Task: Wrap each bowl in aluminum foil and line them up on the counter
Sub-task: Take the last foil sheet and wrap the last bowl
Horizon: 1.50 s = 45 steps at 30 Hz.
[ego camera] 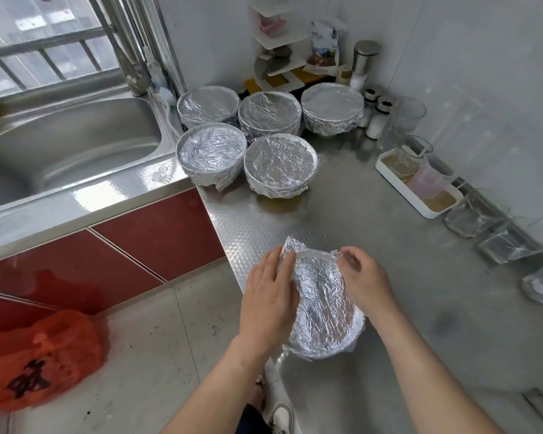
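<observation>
Gently: my left hand (270,296) presses flat against the bowl (325,311), my right hand (365,283) pinching foil (292,245) at the rim. It looks thin and easily torn, so I'd hold the stiff sides.

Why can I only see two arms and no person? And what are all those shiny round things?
The camera sits on the person's head and looks down, so you only see their arms. This one picture is all there is. The left hand presses flat against a bowl covered in crinkly silver foil. The right hand curls its fingers round the bowl's far rim. The bowl rests on a steel kitchen counter. Behind it stand five more foil-wrapped bowls in a cluster, already wrapped. To their left is a steel sink. An orange plastic bag shows at the lower left.
</observation>
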Available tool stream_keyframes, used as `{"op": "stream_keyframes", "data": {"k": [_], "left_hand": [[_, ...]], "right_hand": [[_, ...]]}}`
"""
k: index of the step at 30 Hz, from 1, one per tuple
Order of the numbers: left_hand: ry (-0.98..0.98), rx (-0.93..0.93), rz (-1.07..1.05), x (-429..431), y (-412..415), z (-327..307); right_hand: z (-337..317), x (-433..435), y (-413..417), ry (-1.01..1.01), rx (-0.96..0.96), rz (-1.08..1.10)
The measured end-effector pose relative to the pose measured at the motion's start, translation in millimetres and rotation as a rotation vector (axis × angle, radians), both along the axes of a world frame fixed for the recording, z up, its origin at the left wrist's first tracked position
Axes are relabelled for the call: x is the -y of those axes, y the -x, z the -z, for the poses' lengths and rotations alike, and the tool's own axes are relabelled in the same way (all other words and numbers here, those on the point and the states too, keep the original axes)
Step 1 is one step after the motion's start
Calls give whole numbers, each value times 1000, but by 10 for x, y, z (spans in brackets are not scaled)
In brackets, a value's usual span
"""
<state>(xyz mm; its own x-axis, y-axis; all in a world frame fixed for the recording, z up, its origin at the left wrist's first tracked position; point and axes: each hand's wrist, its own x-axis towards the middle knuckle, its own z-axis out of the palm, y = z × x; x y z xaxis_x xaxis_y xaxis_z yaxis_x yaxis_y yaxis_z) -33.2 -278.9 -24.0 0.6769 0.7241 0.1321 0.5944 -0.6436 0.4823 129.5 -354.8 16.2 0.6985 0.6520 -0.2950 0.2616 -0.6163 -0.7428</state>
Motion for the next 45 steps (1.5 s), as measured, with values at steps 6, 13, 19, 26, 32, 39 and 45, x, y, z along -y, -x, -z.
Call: {"op": "stream_keyframes", "data": {"k": [6, 13, 19, 26, 32, 39, 45], "left_hand": [[107, 41, -22, 43, -24, -58], [161, 69, 36, -83, -25, -83], [57, 12, 1, -98, -36, -156], [-1, -106, -79, 265, 115, -50], [140, -45, -4, 145, 56, -59], [266, -17, 77, -81, 8, -303], [157, -24, 67, -284, -382, -412]], "right_hand": [[12, -144, -11, 97, 27, -131], [67, -56, 114, 58, 106, -62], [46, 32, 234, 77, 120, 49], [21, -82, 118, 28, 306, -220], [-19, -229, 152, 39, 336, -263], [12, -17, 151, -28, 242, -55], [29, -39, 100, 10, 214, -17]]}}
